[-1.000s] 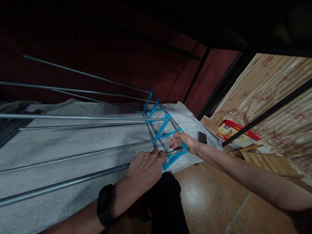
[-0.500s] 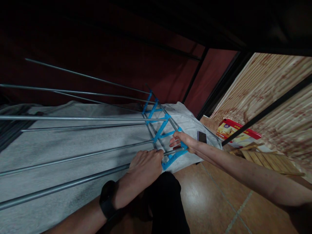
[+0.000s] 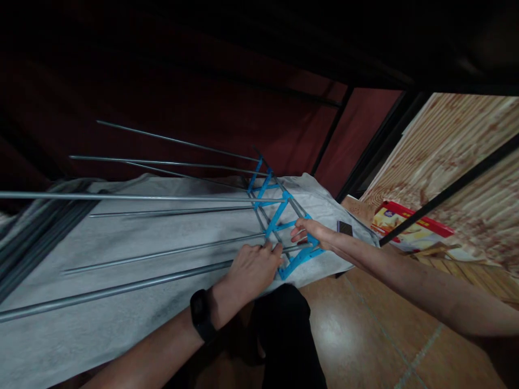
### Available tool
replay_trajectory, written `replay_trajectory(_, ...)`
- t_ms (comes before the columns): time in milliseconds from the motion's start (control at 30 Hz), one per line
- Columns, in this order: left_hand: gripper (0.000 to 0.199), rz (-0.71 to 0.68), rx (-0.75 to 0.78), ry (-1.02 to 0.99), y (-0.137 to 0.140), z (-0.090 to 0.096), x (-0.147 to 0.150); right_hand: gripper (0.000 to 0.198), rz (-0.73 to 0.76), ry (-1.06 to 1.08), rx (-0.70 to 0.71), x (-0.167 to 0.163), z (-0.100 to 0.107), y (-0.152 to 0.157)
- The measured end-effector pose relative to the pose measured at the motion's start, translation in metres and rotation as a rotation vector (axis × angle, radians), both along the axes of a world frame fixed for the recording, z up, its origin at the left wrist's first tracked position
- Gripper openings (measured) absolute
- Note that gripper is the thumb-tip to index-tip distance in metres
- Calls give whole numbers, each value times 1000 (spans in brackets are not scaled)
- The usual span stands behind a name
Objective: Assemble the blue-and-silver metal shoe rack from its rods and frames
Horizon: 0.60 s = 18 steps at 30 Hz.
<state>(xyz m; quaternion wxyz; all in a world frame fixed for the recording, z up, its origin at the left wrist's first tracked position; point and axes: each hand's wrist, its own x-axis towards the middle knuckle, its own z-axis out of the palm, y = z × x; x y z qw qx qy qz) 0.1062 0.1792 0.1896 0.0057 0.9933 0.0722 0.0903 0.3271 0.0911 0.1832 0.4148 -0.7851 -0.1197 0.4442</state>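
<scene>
A frame of grey metal tubes [image 3: 178, 198] joined by blue plastic connectors [image 3: 277, 217] lies on a bed-like surface with a grey cover [image 3: 133, 237]. My left hand [image 3: 257, 267], with a black watch [image 3: 201, 313] on its wrist, is closed over the nearest metal tube [image 3: 133, 290], close to its blue end. At that end, my right hand [image 3: 316, 233] curls its fingers around a blue connector [image 3: 312, 239] at the corner; its thumb is hard to make out. Another blue connector piece [image 3: 295, 263] slants just below the right hand.
Several dark grey tubes [image 3: 44, 237] lie bundled at the left. A phone [image 3: 345, 228] rests on the cover beyond my right forearm. On the right are a red and yellow box [image 3: 409, 227], wooden slats [image 3: 466, 273] and a black post [image 3: 450, 189]. My knee [image 3: 284, 324] is below the hands.
The view has swung slightly left, so the frame and hands appear farther right. Both hands stay at the same corner of the frame, and the right fingers look a little more curled.
</scene>
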Motion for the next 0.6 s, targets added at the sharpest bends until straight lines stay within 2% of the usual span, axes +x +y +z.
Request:
replay_trajectory(200, 58, 84, 216, -124, 6, -6, -20, 26, -10, -4, 68, -6, 0, 3)
replay_trajectory(267, 59, 82, 270, -179, 6, -11, -32, 25, 0, -9, 77, -9, -1, 4)
replay_trajectory(333, 54, 6, 301, -228, 4, -22, -51, 24, 4, -3, 74, -11, -1, 4)
replay_trajectory(400, 46, -133, 303, -260, -1, -42, -80, 23, -4, 14, 69, -10, -1, 3)
replay_trajectory(500, 39, -285, 257, -279, -4, -85, -133, 21, -29, 53, 48, -2, -1, 0)
replay_trajectory(533, 38, -262, 221, -260, -2, -101, -152, 21, -40, 70, 35, 2, -2, -1)
replay_trajectory(600, 36, -101, 112, -222, 15, -130, -186, 20, -77, 106, -13, 8, -5, -3)
